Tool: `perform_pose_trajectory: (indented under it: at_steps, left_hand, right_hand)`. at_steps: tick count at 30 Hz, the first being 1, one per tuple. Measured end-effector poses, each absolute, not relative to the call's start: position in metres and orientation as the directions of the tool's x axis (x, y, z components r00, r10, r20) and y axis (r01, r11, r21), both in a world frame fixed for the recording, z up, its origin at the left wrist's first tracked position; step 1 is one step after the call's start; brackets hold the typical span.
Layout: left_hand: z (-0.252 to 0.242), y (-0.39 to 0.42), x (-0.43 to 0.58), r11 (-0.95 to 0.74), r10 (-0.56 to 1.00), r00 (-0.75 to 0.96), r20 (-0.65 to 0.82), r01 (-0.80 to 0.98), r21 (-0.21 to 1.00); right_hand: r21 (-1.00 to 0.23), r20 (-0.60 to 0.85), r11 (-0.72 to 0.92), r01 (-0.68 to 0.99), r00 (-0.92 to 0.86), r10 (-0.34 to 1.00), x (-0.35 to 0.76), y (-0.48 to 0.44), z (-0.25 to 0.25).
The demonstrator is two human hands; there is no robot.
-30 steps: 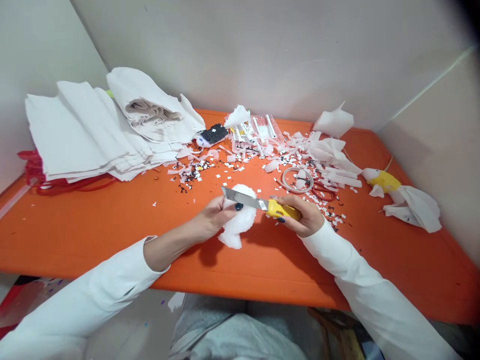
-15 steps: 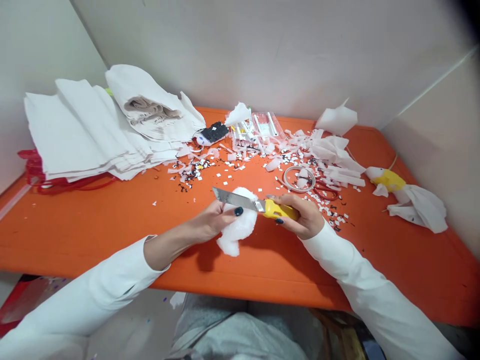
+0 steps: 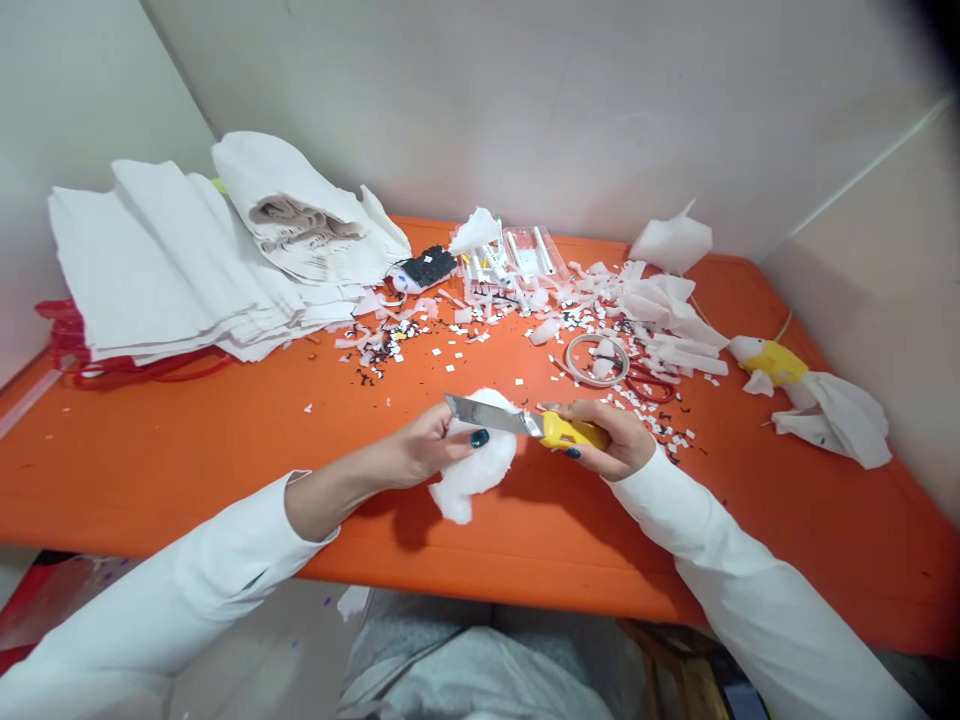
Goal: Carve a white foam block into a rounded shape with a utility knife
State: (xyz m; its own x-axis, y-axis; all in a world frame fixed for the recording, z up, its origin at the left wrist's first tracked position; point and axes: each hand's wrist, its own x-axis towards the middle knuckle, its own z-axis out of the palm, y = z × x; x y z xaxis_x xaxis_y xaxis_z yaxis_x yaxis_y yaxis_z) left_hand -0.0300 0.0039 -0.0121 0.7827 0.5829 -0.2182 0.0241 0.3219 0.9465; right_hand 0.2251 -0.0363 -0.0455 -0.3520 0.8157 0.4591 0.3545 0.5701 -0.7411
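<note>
My left hand pinches a soft white fluffy piece just above the orange table. My right hand is closed around the yellow handle of a utility knife. Its long metal blade points left and lies across the top of the white piece, close to my left fingers. Both sleeves are white.
A pile of white sheets fills the back left, over red cord. Paper scraps, a clear plastic box, a tape ring and red scissors lie behind my hands. A yellow and white paper figure lies at right.
The knife drew left across the white piece, then came back right and slightly lower. My left hand kept its hold and dropped a little with the piece.
</note>
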Motion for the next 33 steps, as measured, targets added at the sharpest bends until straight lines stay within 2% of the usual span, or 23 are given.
perform_pose_trajectory:
  at_steps: [7, 11, 15, 20, 24, 28, 33]
  left_hand:
    - [-0.006, 0.0, -0.036, 0.3, 0.514, 0.82, -0.251, 0.103, 0.949]
    - [-0.007, 0.004, -0.037, 0.262, 0.603, 0.762, -0.236, 0.09, 0.961]
    - [-0.011, 0.009, -0.032, 0.255, 0.643, 0.717, -0.27, 0.132, 0.958]
    - [-0.013, 0.007, -0.023, 0.184, 0.699, 0.641, -0.317, 0.268, 0.946]
    - [-0.009, 0.004, -0.018, 0.018, 0.76, 0.592, -0.269, 0.394, 0.919]
    - [-0.006, 0.002, -0.016, -0.034, 0.744, 0.621, -0.247, 0.404, 0.914]
    - [-0.005, 0.001, -0.015, -0.012, 0.702, 0.656, -0.279, 0.402, 0.916]
  right_hand:
    - [-0.798, 0.433, 0.528, 0.291, -0.333, 0.838, 0.22, -0.035, -0.045]
    - [-0.879, 0.381, 0.405, 0.252, -0.14, 0.914, 0.229, -0.033, -0.049]
    - [-0.96, 0.258, 0.254, 0.116, 0.017, 0.966, 0.231, -0.027, -0.05]
    - [-0.968, 0.193, 0.183, 0.173, 0.042, 0.98, 0.211, -0.025, -0.045]
    - [-0.987, 0.156, 0.154, 0.044, 0.026, 0.987, 0.194, -0.027, -0.041]
    - [-0.985, 0.169, 0.168, 0.031, 0.002, 0.986, 0.19, -0.028, -0.037]
    - [-0.978, 0.203, 0.202, 0.052, 0.004, 0.979, 0.193, -0.029, -0.035]
